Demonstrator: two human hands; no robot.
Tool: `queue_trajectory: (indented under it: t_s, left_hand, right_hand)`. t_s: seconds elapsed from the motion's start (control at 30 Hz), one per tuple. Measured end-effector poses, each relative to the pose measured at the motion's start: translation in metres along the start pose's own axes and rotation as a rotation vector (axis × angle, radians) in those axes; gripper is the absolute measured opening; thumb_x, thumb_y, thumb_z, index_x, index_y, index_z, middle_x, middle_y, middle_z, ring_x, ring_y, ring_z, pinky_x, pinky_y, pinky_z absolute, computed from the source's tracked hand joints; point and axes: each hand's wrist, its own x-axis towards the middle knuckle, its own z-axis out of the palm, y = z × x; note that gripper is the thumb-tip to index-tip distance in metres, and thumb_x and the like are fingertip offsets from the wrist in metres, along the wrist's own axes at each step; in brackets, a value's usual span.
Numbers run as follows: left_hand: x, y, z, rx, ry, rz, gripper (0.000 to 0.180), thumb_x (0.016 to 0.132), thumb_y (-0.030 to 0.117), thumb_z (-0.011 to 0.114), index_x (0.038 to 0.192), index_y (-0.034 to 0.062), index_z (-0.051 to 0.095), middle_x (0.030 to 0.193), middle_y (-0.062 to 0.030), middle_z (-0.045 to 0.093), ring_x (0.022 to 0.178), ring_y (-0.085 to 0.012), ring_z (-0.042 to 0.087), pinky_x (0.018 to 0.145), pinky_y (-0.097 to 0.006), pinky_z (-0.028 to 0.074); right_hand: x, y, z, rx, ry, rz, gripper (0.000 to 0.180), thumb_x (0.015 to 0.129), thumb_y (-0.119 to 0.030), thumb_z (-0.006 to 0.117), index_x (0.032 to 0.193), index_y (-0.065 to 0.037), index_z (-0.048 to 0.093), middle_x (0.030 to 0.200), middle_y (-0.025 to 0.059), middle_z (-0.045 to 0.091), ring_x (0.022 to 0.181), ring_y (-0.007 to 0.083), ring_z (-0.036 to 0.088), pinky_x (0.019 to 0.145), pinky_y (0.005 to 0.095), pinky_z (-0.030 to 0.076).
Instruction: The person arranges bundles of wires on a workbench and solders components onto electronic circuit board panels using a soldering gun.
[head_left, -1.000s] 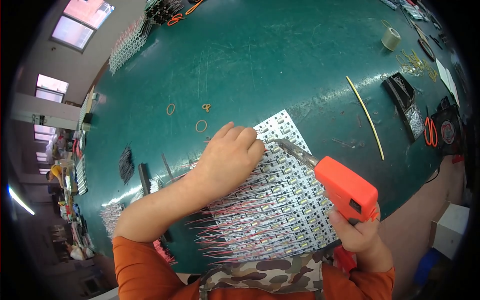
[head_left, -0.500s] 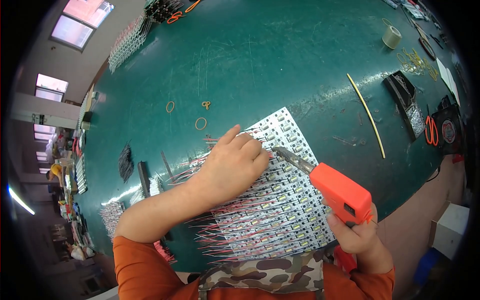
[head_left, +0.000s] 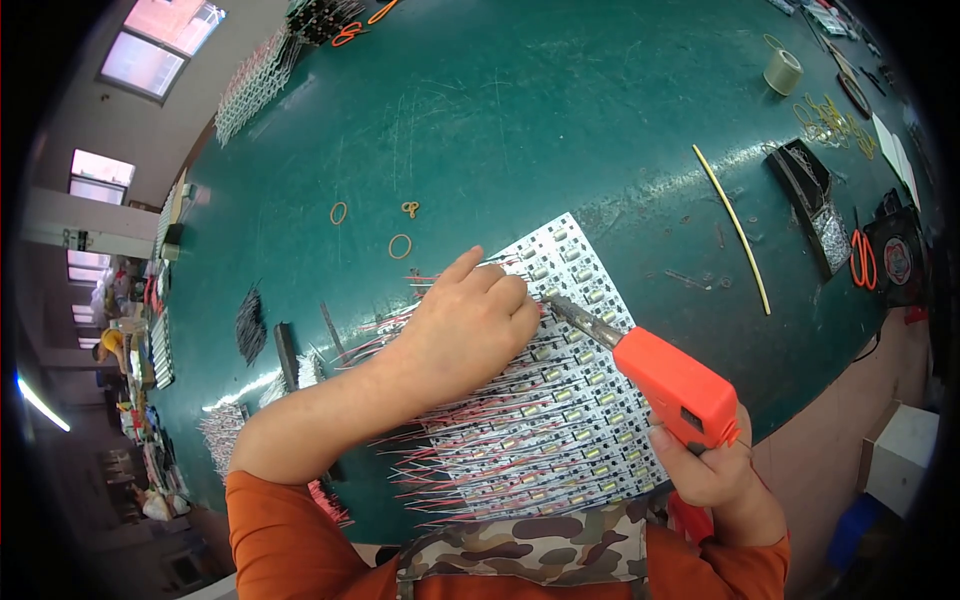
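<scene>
A white circuit board panel [head_left: 600,365] lies on the table in front of me, set with rows of small yellowish parts. Thin red and white wires [head_left: 450,465] run off its left side in many rows. My left hand [head_left: 470,320] rests over the upper wires, fingers pinched on a wire whose end shows reddish at the fingertips; the grip itself is mostly hidden. In my right hand [head_left: 710,470] is a red-handled soldering gun [head_left: 675,385], held from below. Its dark tip meets the board right beside my left fingertips.
Rubber bands [head_left: 400,246] lie beyond the board. To the right are a yellow stick [head_left: 735,235], a black tray [head_left: 810,210] of metal bits, orange-handled scissors [head_left: 862,260] and a small black fan [head_left: 895,260]. Bundled dark wires [head_left: 251,325] and a dark bar [head_left: 287,355] sit left.
The soldering gun has shifted slightly left, its tip closer to my left fingertips. My left hand stays nearly in place.
</scene>
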Motion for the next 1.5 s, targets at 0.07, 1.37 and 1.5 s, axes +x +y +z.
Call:
queue_trajectory:
  t_s: [0.07, 1.37, 1.5]
  left_hand:
    - [0.000, 0.001, -0.001, 0.008, -0.011, -0.001, 0.016, 0.082, 0.013, 0.061, 0.095, 0.0065, 0.067, 0.083, -0.0073, 0.058, 0.091, -0.0269, 0.064, 0.101, -0.055, 0.048]
    - [-0.005, 0.016, 0.003, -0.034, 0.124, 0.066, 0.009, 0.085, 0.014, 0.062, 0.085, 0.0059, 0.065, 0.082, -0.0075, 0.058, 0.087, -0.0263, 0.061, 0.097, -0.053, 0.049]
    - [-0.005, 0.017, 0.003, -0.030, 0.088, 0.060, 0.011, 0.083, 0.014, 0.062, 0.089, 0.0059, 0.067, 0.083, -0.0073, 0.058, 0.088, -0.0260, 0.061, 0.097, -0.053, 0.049]
  right_hand:
    - [-0.001, 0.000, 0.001, 0.006, 0.014, 0.008, 0.052, 0.084, -0.002, 0.070, 0.129, 0.013, 0.050, 0.112, 0.0207, 0.067, 0.092, 0.0244, 0.070, 0.083, 0.0327, 0.054]
    - [-0.025, 0.001, -0.009, 0.038, 0.015, 0.012, 0.056, 0.082, 0.000, 0.070, 0.132, 0.013, 0.048, 0.111, 0.0204, 0.068, 0.090, 0.0224, 0.069, 0.082, 0.0309, 0.053]
    - [-0.023, 0.001, -0.006, 0.007, 0.013, -0.034, 0.056, 0.083, -0.001, 0.070, 0.132, 0.013, 0.047, 0.113, 0.0217, 0.068, 0.091, 0.0243, 0.070, 0.082, 0.0319, 0.054]
